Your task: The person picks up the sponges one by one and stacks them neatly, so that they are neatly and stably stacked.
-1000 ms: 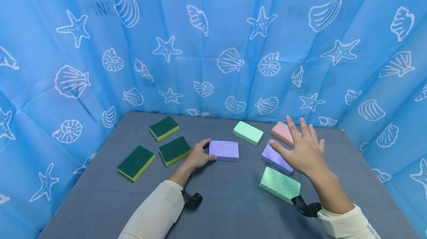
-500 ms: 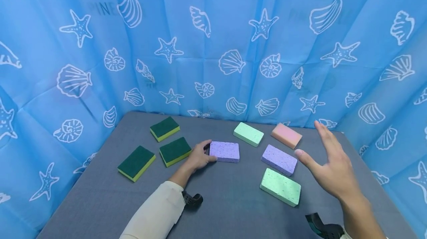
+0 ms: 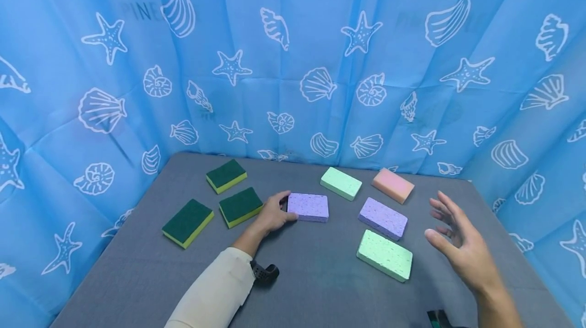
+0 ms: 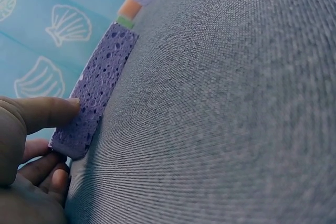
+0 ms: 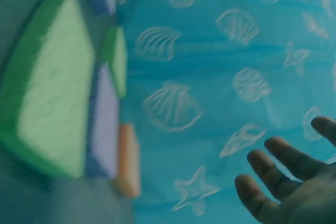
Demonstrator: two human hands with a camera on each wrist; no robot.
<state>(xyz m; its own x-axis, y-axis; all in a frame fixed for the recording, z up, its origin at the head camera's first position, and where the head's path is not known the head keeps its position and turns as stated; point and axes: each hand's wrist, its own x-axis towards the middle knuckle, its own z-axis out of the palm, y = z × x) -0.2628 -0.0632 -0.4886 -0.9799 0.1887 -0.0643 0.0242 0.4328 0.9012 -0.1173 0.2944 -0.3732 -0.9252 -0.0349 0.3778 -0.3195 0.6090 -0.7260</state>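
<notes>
At left of frame, three dark-green sponges (image 3: 187, 220) lie yellow side down on the grey counter (image 3: 311, 277). The rightmost sits just beside your left hand (image 3: 273, 214); contact cannot be confirmed. Caution: swinging that hand leftward would probably displace it.

At center, your left hand pinches the left end of the center purple sponge (image 3: 309, 206), which lies flat. Because only one end is held, lifting could let the other end droop or twist.

Right of center are a mint sponge (image 3: 341, 183), the right purple sponge (image 3: 383, 218), a large green sponge (image 3: 384, 256) and a pink sponge (image 3: 393, 185). Their narrow gaps make bumping a neighbor likely if you reach in low.

At right, your right hand (image 3: 471, 259) holds nothing, fingers loosely bent.

Clearance: the counter's back edge meets the curtain (image 3: 293, 38), limiting travel toward the top of frame. Maneuver through the lower center.
</notes>
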